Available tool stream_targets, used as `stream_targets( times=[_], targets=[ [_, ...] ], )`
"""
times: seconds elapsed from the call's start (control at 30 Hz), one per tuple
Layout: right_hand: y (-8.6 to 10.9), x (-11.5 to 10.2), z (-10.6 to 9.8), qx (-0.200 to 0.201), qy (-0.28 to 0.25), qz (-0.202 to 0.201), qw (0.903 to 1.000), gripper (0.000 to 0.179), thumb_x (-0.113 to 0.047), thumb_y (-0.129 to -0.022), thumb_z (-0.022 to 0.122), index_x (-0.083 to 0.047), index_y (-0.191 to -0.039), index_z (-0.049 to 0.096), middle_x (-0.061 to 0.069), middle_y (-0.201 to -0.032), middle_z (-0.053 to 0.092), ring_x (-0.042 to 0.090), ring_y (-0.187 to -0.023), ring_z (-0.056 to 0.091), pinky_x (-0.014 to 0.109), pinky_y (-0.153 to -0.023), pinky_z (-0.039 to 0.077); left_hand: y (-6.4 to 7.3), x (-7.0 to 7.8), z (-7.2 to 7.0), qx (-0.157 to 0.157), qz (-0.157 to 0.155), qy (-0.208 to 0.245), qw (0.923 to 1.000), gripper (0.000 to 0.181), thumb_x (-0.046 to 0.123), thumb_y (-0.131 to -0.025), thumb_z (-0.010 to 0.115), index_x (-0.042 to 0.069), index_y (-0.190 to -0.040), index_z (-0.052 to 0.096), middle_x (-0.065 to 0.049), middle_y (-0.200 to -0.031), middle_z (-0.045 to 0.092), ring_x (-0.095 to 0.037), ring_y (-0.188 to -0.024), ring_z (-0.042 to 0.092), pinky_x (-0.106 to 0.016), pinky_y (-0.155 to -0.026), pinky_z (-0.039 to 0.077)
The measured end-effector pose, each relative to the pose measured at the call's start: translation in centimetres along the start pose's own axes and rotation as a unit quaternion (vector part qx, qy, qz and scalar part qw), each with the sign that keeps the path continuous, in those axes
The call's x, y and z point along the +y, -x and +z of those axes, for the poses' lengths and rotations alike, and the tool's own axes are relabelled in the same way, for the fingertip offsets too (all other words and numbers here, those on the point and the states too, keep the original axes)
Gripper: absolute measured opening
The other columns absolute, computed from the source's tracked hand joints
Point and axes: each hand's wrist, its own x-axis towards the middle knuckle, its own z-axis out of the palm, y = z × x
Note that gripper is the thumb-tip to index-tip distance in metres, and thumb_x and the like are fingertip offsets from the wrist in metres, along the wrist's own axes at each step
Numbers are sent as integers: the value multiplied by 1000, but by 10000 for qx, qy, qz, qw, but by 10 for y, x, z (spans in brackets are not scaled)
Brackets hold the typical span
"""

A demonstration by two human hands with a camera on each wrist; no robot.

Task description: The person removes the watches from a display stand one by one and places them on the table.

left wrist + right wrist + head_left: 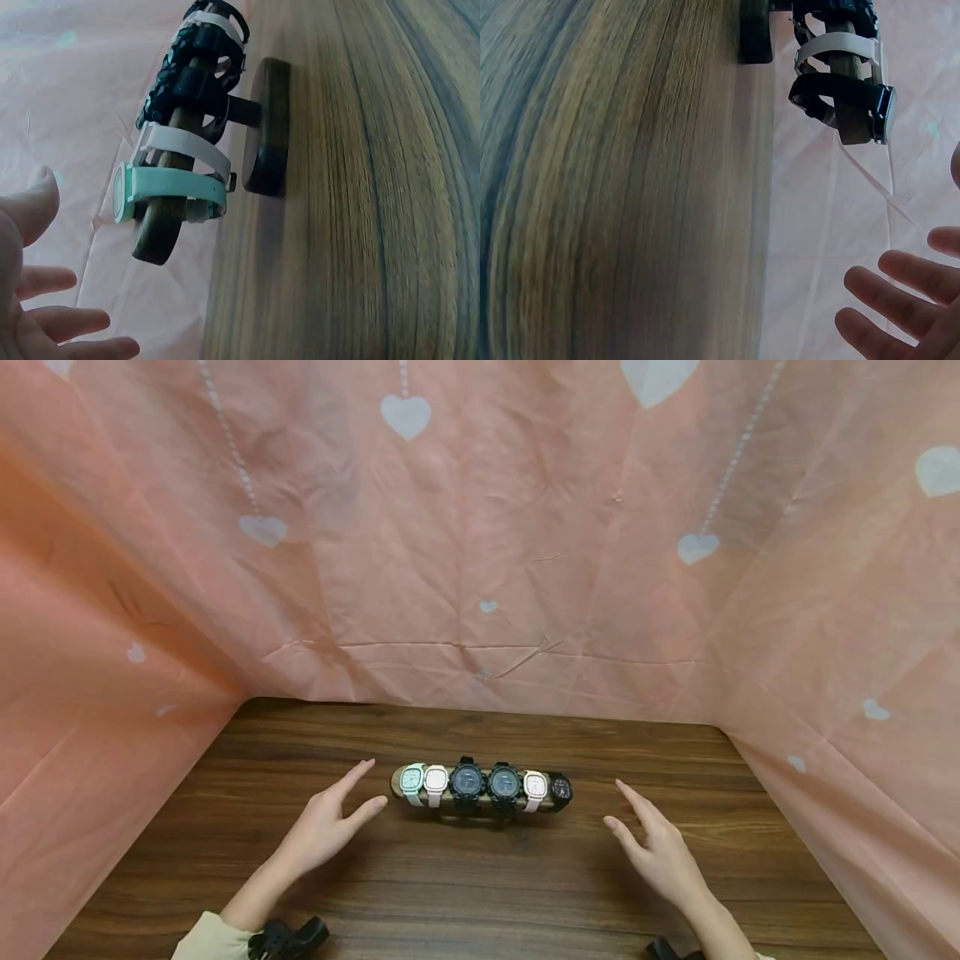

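Note:
A wooden watch stand (159, 232) holds several wristwatches in a row at the middle of the table. From the left come a mint green watch (412, 779), a pale pink watch (436, 781), two bulky black digital watches (467, 781), a white-faced pale watch (535, 786) and a small black watch (561, 788). Beside the mint end my left hand (321, 827) is held with fingers spread, apart from the stand. My right hand (663, 856) is farther from the black watch's end, fingers extended and holding nothing.
The brown wood-grain table (480, 877) runs under both hands. A pink cloth (480, 527) with white hearts surrounds it at the back and both sides. Black straps with wrist devices (288, 938) sit on the wrists. The stand's dark base (268, 127) rests on the table.

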Motion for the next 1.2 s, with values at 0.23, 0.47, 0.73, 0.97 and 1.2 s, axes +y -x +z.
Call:
stream_targets(
  times=[0.23,0.47,0.73,0.97,1.2],
  targets=[
    [-5,-2,9,22,-155,-67,9999,51,-17,-90,63,-11,-137,45,13,-126,55,27,-100,58,46,-74,51,-6,0,8,238,-204,573,9979,56,46,-84,64,19,-132,52,-11,-124,57,-18,-70,59,-41,-74,49],
    [-9,-3,16,8,-468,-10,9989,48,-16,-89,64,-9,-134,49,12,-119,59,29,-91,61,42,-67,54,-15,-4,18,281,-316,1494,9879,45,26,-82,72,13,-123,59,-14,-118,60,-28,-99,60,-38,-76,52],
    [-13,-1,24,-89,-1014,104,9948,43,-14,-90,62,-6,-131,51,15,-117,60,32,-95,62,45,-76,52,-23,-3,26,225,-287,2109,9768,36,11,-84,69,0,-118,61,-16,-113,63,-28,-102,60,-34,-83,50],
    [-16,1,30,-209,-1498,402,9877,38,-15,-91,61,-7,-128,53,15,-116,60,30,-99,61,34,-79,52,-28,0,28,116,-458,2110,9763,34,3,-83,68,1,-117,62,-14,-109,64,-25,-97,62,-28,-77,51],
    [-25,-15,30,-259,-1762,346,9834,39,-5,-88,63,2,-125,54,19,-112,62,32,-95,62,32,-76,52,-32,-7,32,0,-808,2431,9666,33,1,-82,69,3,-114,64,-14,-102,66,-23,-89,63,-23,-69,51]
  ],
)
